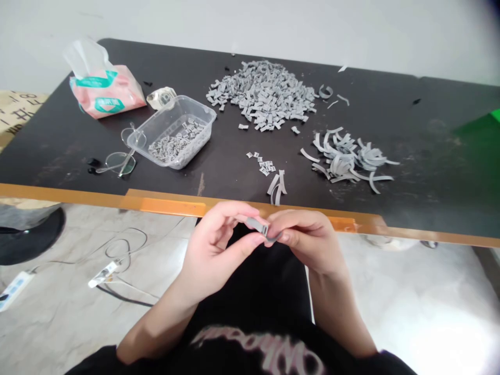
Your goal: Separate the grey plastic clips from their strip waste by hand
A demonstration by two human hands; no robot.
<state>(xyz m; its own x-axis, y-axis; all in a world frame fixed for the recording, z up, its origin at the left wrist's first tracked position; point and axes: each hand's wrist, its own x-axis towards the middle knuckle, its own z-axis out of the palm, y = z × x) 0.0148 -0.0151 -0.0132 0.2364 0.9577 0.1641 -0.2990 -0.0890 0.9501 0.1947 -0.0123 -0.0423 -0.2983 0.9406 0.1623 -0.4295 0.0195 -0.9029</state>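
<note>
My left hand [213, 252] and my right hand [317, 240] meet just in front of the table edge. Between them is a grey strap [255, 225] threaded at a small rectangular buckle [265, 229]. The left thumb and fingers pinch the strap by the buckle. At the other side, my right thumb and fingertips grip the strap's curved tail, partly covering it. Close ahead on the table lie a few loose grey straps [282, 183] and a scatter of small buckles [266, 166].
A clear plastic box [209, 117] holds many small buckles. Behind is a large heap of short grey pieces [269, 94]; longer strips [344, 156] lie at right. Eyeglasses [121, 162] and a tissue pack [109, 94] are at left. Power strips [103, 274] and cables lie on the floor.
</note>
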